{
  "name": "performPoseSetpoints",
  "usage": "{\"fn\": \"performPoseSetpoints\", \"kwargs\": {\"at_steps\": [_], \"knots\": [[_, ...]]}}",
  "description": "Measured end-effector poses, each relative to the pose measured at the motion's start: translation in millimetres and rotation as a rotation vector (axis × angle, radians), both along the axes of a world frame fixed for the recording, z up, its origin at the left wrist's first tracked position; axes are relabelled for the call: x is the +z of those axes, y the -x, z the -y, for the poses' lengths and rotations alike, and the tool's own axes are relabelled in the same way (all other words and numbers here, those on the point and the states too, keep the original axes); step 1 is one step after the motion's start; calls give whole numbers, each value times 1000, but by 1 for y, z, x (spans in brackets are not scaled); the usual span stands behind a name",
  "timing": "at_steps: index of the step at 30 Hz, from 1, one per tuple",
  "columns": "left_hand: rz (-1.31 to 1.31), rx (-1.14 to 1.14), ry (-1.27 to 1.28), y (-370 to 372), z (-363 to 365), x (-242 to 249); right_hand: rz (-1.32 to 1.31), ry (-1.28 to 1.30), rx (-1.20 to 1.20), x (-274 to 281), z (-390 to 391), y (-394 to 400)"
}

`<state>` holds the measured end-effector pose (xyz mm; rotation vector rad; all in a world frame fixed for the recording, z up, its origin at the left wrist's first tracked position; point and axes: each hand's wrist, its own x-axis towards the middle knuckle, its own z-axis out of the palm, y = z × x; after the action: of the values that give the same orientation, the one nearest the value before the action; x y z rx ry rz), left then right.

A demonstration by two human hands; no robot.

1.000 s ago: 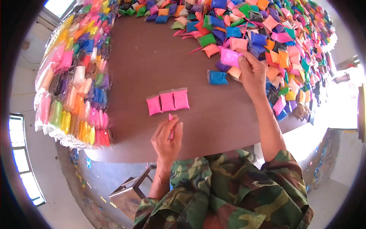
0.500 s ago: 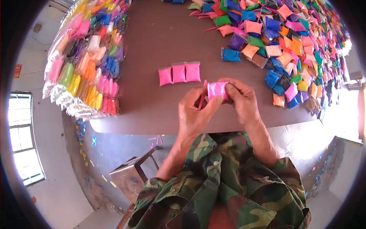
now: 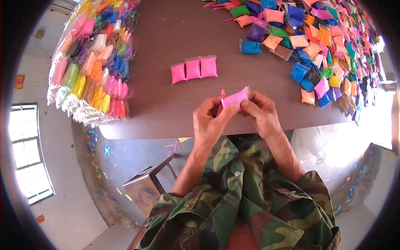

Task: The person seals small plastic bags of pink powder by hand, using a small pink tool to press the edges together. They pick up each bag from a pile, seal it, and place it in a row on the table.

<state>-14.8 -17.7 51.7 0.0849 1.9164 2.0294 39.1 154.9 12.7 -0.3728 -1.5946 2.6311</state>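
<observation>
Between my two hands, just above the near edge of the table, is a small pink packet (image 3: 236,97) in clear plastic. My left hand (image 3: 209,119) grips its left end with the thumb on top. A thin pink strip (image 3: 222,94) also sticks up by the left fingers; how it is held is hidden. My right hand (image 3: 262,114) pinches the packet's right end between thumb and fingers. Beyond my hands, three similar pink packets (image 3: 193,68) lie side by side in a row on the brown table (image 3: 166,104).
Long clear bags of coloured filling (image 3: 98,62) are stacked along the table's left side. A big heap of small coloured packets (image 3: 314,46) covers the right side, with a blue packet (image 3: 251,47) at its edge. A stool (image 3: 146,187) stands below on the left.
The pink packet has tilted, its right end now higher, and my right thumb has slid lower along it. The whole view has shifted slightly; the three packets on the table stay in their row.
</observation>
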Motion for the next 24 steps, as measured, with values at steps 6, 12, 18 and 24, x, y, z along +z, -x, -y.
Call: {"fn": "performPoseSetpoints", "kwargs": {"at_steps": [6,12,18,24], "knots": [[-195,-98,192,-2,9,-7,47,-184,29,3,-5,-10],[-265,-15,318,-20,3,-20,48,-102,-19,-1,2,-16],[-125,-138,196,-15,13,-32,48,-372,151,6,-9,-21],[-134,-185,192,-5,15,-42,65,-354,164,-4,-13,-18]]}}
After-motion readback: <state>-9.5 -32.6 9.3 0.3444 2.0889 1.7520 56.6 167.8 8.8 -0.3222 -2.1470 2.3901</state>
